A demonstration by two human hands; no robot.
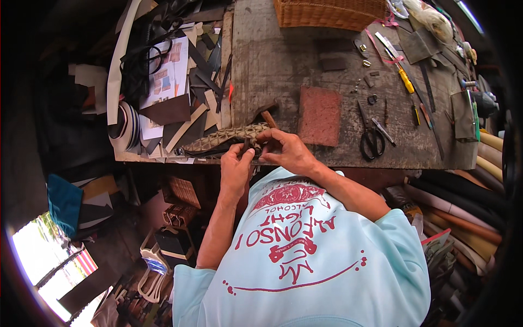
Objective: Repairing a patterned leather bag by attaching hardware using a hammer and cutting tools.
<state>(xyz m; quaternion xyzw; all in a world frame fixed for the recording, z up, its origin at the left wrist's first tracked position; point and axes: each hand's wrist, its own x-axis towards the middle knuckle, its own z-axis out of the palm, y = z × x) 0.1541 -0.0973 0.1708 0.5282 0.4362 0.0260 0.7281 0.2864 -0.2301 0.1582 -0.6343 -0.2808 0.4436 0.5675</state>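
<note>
You wear a pale aqua T-shirt [332, 256] of smooth, loosely creased fabric, with short, wide sleeves [406, 229]. Its front carries a dark red print: an ornate emblem [289, 195] with a rounded centre, then bold, irregular lettering [275, 231] that appears upside down, and a long curved line [297, 287] with clusters of dots at its ends. Your forearms [220, 231] and hands [291, 152] are bare.
</note>
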